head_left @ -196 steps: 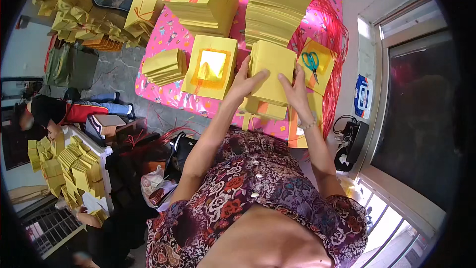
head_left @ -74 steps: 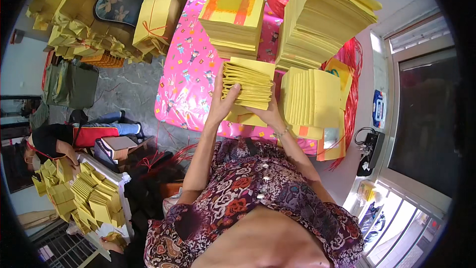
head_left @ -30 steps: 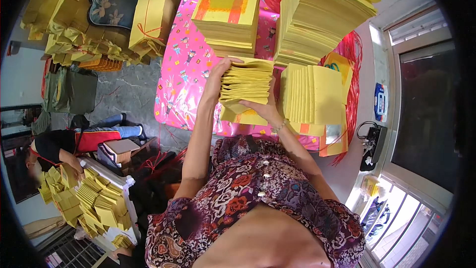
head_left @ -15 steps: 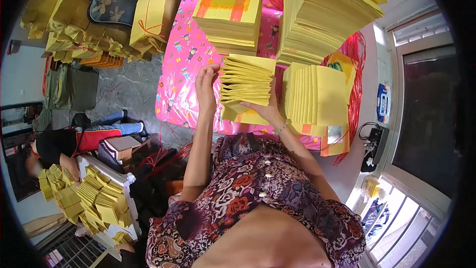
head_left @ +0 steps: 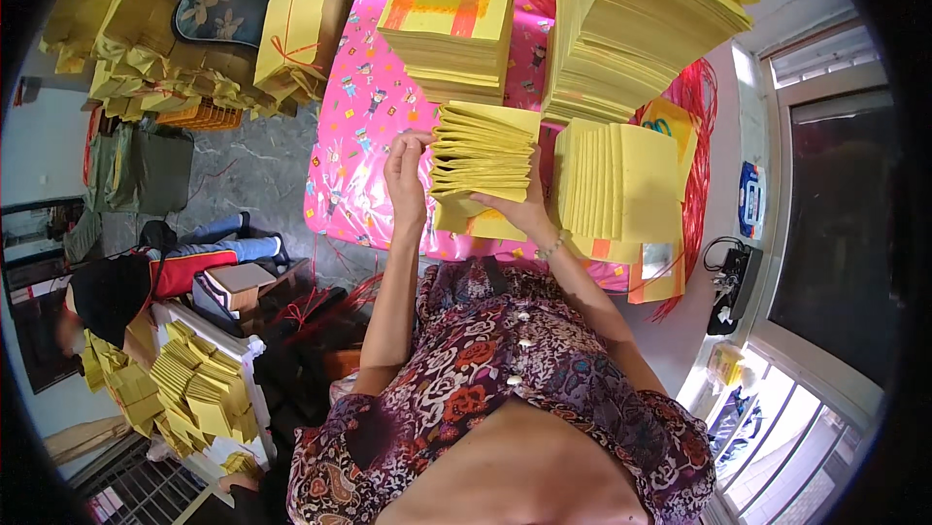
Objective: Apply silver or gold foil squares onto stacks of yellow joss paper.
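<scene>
Table: pink patterned cloth [head_left: 359, 151] covers it, running from 12 to 3 o'clock of the person.
Tall stacks: yellow paper pile [head_left: 646, 30] at 1 o'clock; red-printed yellow pile [head_left: 451, 25] at 12 o'clock.
Fanned stack: yellow sheets [head_left: 616, 180] lying at 2 o'clock, just beside the held bundle.
Held bundle: folded yellow papers [head_left: 482, 151], raised above the table edge at 12 o'clock.
Left hand [head_left: 408, 180]: forearm upright, fingers straight, pressed flat against the bundle's left edge.
Right hand [head_left: 524, 214]: wrist bent, palm under the bundle, fingers curled up its right side, gripping it.
</scene>
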Demonstrator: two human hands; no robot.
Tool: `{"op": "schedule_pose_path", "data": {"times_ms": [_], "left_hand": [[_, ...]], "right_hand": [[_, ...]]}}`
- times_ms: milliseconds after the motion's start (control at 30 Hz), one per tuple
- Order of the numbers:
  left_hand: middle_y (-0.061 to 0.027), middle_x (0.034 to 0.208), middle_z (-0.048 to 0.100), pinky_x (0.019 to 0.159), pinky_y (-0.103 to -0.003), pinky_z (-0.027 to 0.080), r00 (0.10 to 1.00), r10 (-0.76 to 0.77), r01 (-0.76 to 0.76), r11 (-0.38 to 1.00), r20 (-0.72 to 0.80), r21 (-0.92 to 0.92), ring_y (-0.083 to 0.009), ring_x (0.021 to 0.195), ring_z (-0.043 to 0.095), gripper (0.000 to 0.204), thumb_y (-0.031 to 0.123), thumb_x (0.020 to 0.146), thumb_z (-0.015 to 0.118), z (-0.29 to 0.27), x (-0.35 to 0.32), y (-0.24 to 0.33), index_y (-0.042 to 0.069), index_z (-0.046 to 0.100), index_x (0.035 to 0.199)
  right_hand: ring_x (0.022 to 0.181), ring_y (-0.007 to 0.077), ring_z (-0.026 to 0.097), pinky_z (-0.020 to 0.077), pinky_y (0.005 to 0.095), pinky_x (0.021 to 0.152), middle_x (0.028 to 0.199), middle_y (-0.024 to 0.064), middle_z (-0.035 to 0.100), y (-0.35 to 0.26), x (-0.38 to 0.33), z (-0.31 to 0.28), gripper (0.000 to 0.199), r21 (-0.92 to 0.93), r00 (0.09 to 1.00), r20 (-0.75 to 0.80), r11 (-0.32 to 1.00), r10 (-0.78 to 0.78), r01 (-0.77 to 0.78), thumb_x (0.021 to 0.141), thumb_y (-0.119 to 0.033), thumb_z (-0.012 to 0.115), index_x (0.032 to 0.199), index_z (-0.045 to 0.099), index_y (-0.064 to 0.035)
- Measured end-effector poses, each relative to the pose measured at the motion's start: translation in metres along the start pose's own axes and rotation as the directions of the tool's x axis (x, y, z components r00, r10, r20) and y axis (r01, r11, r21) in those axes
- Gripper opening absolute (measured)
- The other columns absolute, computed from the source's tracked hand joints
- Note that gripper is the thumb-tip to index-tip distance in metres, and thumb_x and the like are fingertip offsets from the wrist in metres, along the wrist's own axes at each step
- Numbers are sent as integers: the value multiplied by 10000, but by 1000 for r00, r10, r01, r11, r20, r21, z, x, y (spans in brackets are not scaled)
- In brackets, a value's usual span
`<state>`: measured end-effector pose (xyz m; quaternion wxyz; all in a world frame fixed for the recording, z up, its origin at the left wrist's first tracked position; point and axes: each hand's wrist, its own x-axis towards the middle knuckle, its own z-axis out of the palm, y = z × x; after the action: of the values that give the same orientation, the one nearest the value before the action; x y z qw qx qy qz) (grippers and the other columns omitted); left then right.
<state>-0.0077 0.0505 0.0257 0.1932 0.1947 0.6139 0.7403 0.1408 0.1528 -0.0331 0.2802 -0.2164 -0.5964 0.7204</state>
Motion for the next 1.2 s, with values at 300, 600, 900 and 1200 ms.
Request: {"op": "schedule_pose_path", "data": {"times_ms": [300,600,900,1200], "left_hand": [[-28,926,640,916,-293,413,1000,-24,24,1000,-11,-18,-121,949,557,272,208,1030,483,2,-4,2,19,652,932],[-39,926,619,911,-310,414,1000,29,-29,1000,-10,-11,-137,940,541,311,222,1039,449,-8,-13,-1,18,632,891],[-133,1291,539,1043,-362,385,987,129,-129,992,93,-3,-229,1232,492,431,325,1001,517,-16,-31,-17,5,515,1290],[-205,1554,322,1136,-386,337,971,20,-43,995,239,93,-281,1386,404,818,136,916,608,21,-43,9,-15,138,1569]], "right_hand": [[1203,199,552,499,339,1020,1290,126,521,-1,1,0,947,-4,999,27,1000,21,-21,687,-124,921,1336,239,-28],[1202,203,557,508,349,1015,1297,130,521,-3,0,0,954,-24,1000,17,1000,-19,19,701,-110,910,1355,220,-28],[1208,203,552,507,345,1017,1311,127,513,0,2,0,971,-47,999,27,998,-31,32,710,-97,902,1381,203,-33],[1211,211,547,493,345,1024,1334,135,501,-6,-2,-1,1035,4,1000,3,1000,17,-17,703,-42,888,1422,144,-27]]}}
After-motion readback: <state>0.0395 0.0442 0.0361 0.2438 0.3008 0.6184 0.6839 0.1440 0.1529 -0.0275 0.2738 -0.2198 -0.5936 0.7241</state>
